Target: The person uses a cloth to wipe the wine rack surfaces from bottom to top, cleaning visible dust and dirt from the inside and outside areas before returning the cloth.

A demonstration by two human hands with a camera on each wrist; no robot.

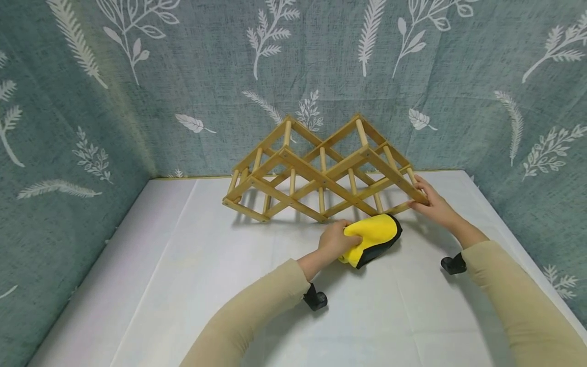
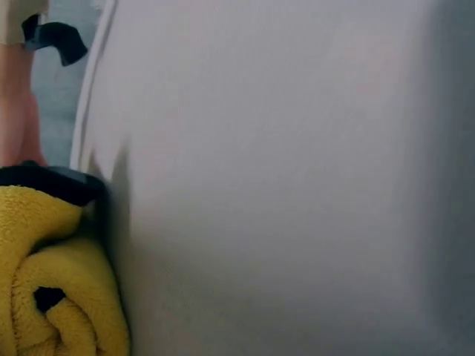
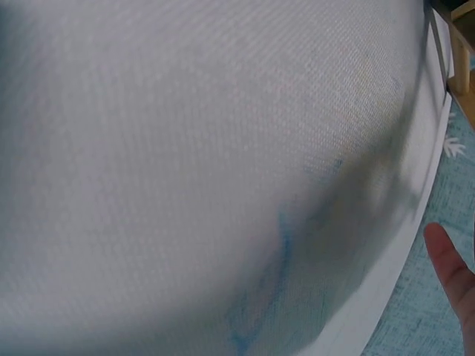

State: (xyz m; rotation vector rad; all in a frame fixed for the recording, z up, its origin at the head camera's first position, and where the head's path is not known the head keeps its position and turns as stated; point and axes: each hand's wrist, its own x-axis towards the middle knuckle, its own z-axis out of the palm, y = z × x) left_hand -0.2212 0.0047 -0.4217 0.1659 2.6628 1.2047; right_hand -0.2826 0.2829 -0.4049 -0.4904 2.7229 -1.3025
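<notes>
A folding wooden rack (image 1: 324,179) with crossed slats and round dowels stands near the back of the white table. My right hand (image 1: 435,204) grips its right end, fingers around the end slat and dowel. In the right wrist view one finger (image 3: 449,263) shows at the right edge, below a corner of the rack (image 3: 462,63). My left hand (image 1: 337,240) holds a folded yellow towel (image 1: 373,235) with a black side, thumb on top, just in front of the rack's lower slats. The towel's rolled yellow folds (image 2: 67,289) fill the lower left of the left wrist view.
White cloth covers the table (image 1: 192,285). Teal curtains with white leaf prints (image 1: 211,112) hang behind and at both sides, close to the table edges. A small black camera mount (image 1: 315,298) hangs under the left wrist, another (image 1: 454,264) under the right.
</notes>
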